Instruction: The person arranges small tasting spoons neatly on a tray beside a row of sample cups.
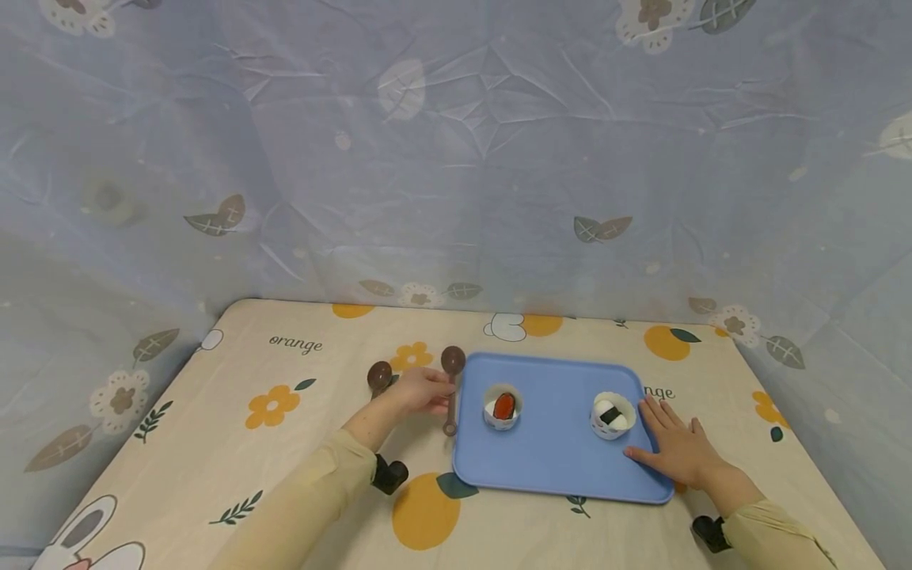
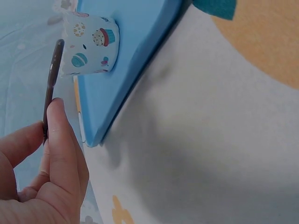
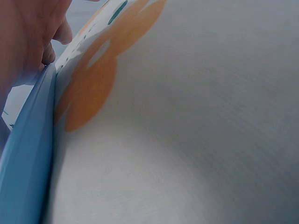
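My left hand [image 1: 422,389] pinches a brown spoon [image 1: 453,361] by its long handle, bowl away from me, over the tray's left edge. In the left wrist view, the thumb and fingers meet on the handle [image 2: 54,67]. A second brown spoon [image 1: 380,375] lies left of this hand, its handle mostly hidden behind it. My right hand [image 1: 673,445] rests with spread, straight fingers on the right edge of the blue tray [image 1: 549,467]. On the tray stand two paper cups, one with a red-topped sushi piece [image 1: 504,406], the other with a rice ball [image 1: 611,414].
A cream tablecloth [image 1: 342,475] with orange and leaf prints covers the table. Behind and at both sides hangs a pale blue-grey patterned curtain [image 1: 456,198]. Black wrist cameras [image 1: 389,475] are strapped under both wrists.
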`<state>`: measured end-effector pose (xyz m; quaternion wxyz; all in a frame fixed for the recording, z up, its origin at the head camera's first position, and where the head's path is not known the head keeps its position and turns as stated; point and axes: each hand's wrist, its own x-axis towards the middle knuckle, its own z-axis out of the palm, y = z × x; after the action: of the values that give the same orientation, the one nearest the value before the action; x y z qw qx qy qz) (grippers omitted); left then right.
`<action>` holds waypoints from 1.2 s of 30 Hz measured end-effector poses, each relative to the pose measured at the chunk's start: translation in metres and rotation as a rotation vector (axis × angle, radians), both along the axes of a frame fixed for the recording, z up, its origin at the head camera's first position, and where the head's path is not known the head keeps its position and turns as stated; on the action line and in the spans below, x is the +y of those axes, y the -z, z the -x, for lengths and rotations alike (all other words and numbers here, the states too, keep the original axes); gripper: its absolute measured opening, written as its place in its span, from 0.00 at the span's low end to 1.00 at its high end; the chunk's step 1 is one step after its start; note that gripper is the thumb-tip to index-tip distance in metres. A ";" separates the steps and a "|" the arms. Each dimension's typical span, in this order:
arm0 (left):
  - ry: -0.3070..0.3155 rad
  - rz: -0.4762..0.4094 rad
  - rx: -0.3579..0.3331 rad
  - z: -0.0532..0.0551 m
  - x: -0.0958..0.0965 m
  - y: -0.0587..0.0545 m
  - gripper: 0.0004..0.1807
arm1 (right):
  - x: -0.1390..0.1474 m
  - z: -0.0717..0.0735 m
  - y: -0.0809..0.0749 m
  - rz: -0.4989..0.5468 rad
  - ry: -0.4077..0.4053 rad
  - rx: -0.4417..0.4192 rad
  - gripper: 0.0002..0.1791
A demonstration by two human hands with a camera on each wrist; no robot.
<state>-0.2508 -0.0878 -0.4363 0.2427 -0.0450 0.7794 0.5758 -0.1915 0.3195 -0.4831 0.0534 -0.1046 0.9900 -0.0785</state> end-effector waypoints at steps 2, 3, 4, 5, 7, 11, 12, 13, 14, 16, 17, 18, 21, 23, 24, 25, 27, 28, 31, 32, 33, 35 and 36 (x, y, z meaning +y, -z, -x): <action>0.002 -0.003 -0.003 0.000 0.001 -0.001 0.17 | 0.000 0.001 -0.001 -0.009 0.001 -0.012 0.52; 0.003 -0.001 -0.004 0.000 0.002 -0.002 0.17 | -0.001 0.001 -0.002 -0.013 0.001 -0.018 0.53; 0.005 0.000 -0.004 0.000 0.003 -0.003 0.16 | -0.001 0.001 -0.002 -0.017 0.000 -0.022 0.53; 0.005 0.001 -0.007 0.000 0.004 -0.003 0.16 | -0.001 0.001 -0.003 -0.021 -0.002 -0.020 0.53; 0.007 0.001 -0.004 0.000 0.006 -0.005 0.16 | -0.001 0.002 -0.003 -0.025 -0.004 -0.019 0.53; 0.017 0.006 0.003 0.000 0.012 -0.008 0.16 | 0.000 0.002 -0.003 -0.014 0.001 -0.031 0.53; 0.020 0.006 0.007 -0.001 0.013 -0.009 0.16 | 0.000 0.002 -0.003 -0.009 0.002 -0.035 0.53; 0.025 0.002 0.010 -0.001 0.015 -0.010 0.16 | 0.000 0.002 -0.003 -0.006 0.000 -0.033 0.53; 0.031 -0.002 0.011 -0.001 0.016 -0.011 0.16 | 0.000 0.002 -0.003 -0.003 0.000 -0.034 0.53; 0.034 -0.011 0.015 -0.001 0.020 -0.013 0.16 | 0.000 0.002 -0.003 0.005 0.004 -0.048 0.53; 0.037 -0.021 0.017 -0.002 0.022 -0.014 0.16 | 0.000 0.002 -0.003 0.003 0.004 -0.048 0.53; 0.044 -0.026 0.022 -0.002 0.025 -0.015 0.16 | 0.000 0.003 -0.004 0.003 0.005 -0.048 0.53; 0.049 -0.046 0.027 -0.004 0.031 -0.017 0.15 | 0.000 0.002 -0.003 0.014 0.013 -0.066 0.54; 0.060 -0.055 0.027 -0.004 0.036 -0.019 0.15 | 0.000 0.002 -0.002 0.018 0.013 -0.065 0.54; 0.062 -0.058 0.026 -0.004 0.038 -0.020 0.15 | 0.000 0.002 -0.002 0.019 0.010 -0.059 0.54; 0.064 -0.056 0.025 -0.005 0.040 -0.021 0.15 | 0.000 0.002 -0.002 0.021 0.011 -0.061 0.54; 0.066 -0.056 0.023 -0.006 0.044 -0.022 0.15 | 0.000 0.002 -0.001 0.014 0.006 -0.050 0.53; 0.068 -0.056 0.022 -0.006 0.046 -0.023 0.15 | 0.000 0.002 -0.001 0.011 0.004 -0.045 0.53; 0.069 -0.065 0.022 -0.008 0.050 -0.024 0.15 | -0.001 0.001 -0.002 0.008 0.006 -0.046 0.53; 0.070 -0.076 0.022 -0.009 0.052 -0.025 0.15 | -0.001 0.001 -0.002 0.006 0.004 -0.039 0.53; 0.075 -0.084 0.020 -0.010 0.053 -0.025 0.15 | -0.001 0.000 -0.002 0.007 0.005 -0.039 0.53; 0.085 -0.092 0.022 -0.011 0.057 -0.026 0.15 | -0.001 0.000 -0.003 0.004 0.005 -0.035 0.52; 0.091 -0.098 0.023 -0.011 0.058 -0.026 0.14 | -0.001 0.000 -0.003 0.000 0.003 -0.030 0.52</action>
<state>-0.2396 -0.0293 -0.4098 0.2617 0.0087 0.7543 0.6020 -0.1916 0.3182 -0.4803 0.0680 -0.1019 0.9892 -0.0800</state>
